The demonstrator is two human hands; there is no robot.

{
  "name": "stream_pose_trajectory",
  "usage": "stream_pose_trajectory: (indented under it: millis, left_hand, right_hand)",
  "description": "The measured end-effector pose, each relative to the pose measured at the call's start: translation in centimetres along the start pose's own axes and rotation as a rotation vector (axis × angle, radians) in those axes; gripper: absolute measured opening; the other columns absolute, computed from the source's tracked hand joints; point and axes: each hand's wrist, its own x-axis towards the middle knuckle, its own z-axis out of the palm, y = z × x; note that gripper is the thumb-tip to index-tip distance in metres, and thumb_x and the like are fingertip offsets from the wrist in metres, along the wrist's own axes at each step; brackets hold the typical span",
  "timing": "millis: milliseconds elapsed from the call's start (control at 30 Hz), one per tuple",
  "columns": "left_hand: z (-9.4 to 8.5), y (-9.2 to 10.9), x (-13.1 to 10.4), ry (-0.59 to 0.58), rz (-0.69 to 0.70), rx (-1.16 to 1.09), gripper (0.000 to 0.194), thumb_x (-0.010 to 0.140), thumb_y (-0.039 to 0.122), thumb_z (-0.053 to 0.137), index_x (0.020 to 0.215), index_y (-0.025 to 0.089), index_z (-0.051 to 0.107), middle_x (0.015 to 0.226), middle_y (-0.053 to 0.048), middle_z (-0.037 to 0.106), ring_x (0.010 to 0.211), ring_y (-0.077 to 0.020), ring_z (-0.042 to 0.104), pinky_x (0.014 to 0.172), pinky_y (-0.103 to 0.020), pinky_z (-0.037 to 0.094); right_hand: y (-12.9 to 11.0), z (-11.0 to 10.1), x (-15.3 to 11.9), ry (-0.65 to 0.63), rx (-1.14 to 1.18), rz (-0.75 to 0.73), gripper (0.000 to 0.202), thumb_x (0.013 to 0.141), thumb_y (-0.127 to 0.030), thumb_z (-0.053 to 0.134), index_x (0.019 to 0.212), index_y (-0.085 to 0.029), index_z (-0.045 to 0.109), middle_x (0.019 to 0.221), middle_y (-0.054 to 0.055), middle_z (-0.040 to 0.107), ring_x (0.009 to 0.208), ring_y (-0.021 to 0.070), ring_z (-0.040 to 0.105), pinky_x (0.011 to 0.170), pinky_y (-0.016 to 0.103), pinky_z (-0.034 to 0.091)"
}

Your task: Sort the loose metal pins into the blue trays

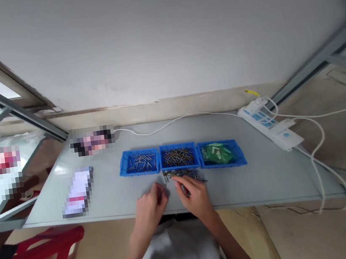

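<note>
A loose pile of thin metal screws or nails point(183, 173) lies on the table in front of the middle blue bin. My right hand point(196, 195) is at the pile's near edge, its thumb and index finger pinched together. Whatever is in that pinch is too small to make out. Just to the left, my left hand point(151, 203) is curled closed over the table, with its fingertips hidden. The middle bin point(181, 167) holds many brass-coloured and dark screws or nails. In the left bin point(140, 173) are fewer silvery pins. Green plastic bags point(219, 153) fill the right bin point(239, 161).
A white power strip point(270, 125) with plugs and looping cables point(321, 139) occupies the table's right side. To the left lie a phone-like object point(77, 192) and another blurred item point(92, 141). Metal frame bars flank the table; a red stool point(54, 255) stands lower left beside a person.
</note>
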Motion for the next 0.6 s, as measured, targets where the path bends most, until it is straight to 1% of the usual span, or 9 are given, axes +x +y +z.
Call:
stream_pose_trajectory:
  millis: [67,167,233,300,433,533,600]
  left_hand:
    - [0.7,-0.1,0.2,0.058,0.077,-0.105,0.009,0.102,0.026,0.055,0.101,0.023,0.064,0.069,0.001,0.071,0.058,-0.0179,0.070,0.059,-0.024,0.046]
    - [1.7,0.1,1.0,0.127,0.215,-0.235,0.017,0.105,0.032,0.050,0.106,0.022,0.064,0.074,0.000,0.072,0.062,-0.0166,0.069,0.063,-0.025,0.051]
    - [2.3,0.4,1.7,0.159,0.304,-0.298,0.019,0.105,0.034,0.052,0.110,0.022,0.066,0.083,-0.002,0.076,0.067,-0.0169,0.071,0.068,-0.026,0.054]
    - [2.6,0.6,2.3,0.192,0.366,-0.340,0.019,0.105,0.032,0.054,0.111,0.022,0.068,0.086,-0.003,0.077,0.070,-0.0167,0.071,0.072,-0.027,0.054]
    - [2.8,0.8,2.9,0.239,0.434,-0.380,0.015,0.105,0.028,0.058,0.109,0.022,0.071,0.081,-0.001,0.076,0.064,-0.0146,0.067,0.067,-0.024,0.052]
    - [2.8,0.7,3.0,0.267,0.456,-0.396,0.012,0.105,0.025,0.060,0.107,0.021,0.071,0.079,0.000,0.075,0.059,-0.0125,0.063,0.063,-0.023,0.050]
    - [2.7,0.6,3.1,0.283,0.469,-0.405,0.011,0.104,0.024,0.061,0.105,0.021,0.071,0.079,0.001,0.075,0.058,-0.0118,0.062,0.062,-0.022,0.050]
  right_hand:
    - [-0.2,-0.2,0.0,-0.003,0.018,-0.004,0.022,0.107,-0.025,0.060,0.116,-0.024,0.079,0.079,0.002,0.076,0.060,0.0148,0.065,0.065,0.027,0.057]
    - [-0.4,-0.3,-0.1,-0.001,0.049,-0.015,0.020,0.105,-0.026,0.063,0.117,-0.023,0.079,0.078,0.001,0.076,0.057,0.0136,0.063,0.061,0.026,0.056]
    - [-0.3,-0.3,-0.2,0.021,0.062,-0.015,0.021,0.106,-0.025,0.063,0.119,-0.023,0.079,0.082,0.003,0.078,0.059,0.0138,0.066,0.061,0.027,0.058]
    - [0.0,-0.1,-0.3,0.058,0.069,-0.012,0.022,0.107,-0.024,0.062,0.121,-0.023,0.079,0.089,0.005,0.081,0.065,0.0150,0.071,0.064,0.027,0.061]
    - [0.4,0.1,-0.4,0.118,0.076,-0.011,0.022,0.108,-0.021,0.063,0.118,-0.023,0.082,0.096,0.007,0.084,0.075,0.0169,0.078,0.069,0.028,0.065]
    - [0.6,0.1,-0.2,0.129,0.078,-0.024,0.021,0.106,-0.020,0.066,0.116,-0.024,0.083,0.097,0.007,0.085,0.078,0.0172,0.079,0.073,0.029,0.066]
    - [0.7,0.0,-0.2,0.135,0.076,-0.038,0.020,0.106,-0.019,0.067,0.115,-0.024,0.084,0.096,0.006,0.085,0.076,0.0167,0.079,0.073,0.029,0.065]
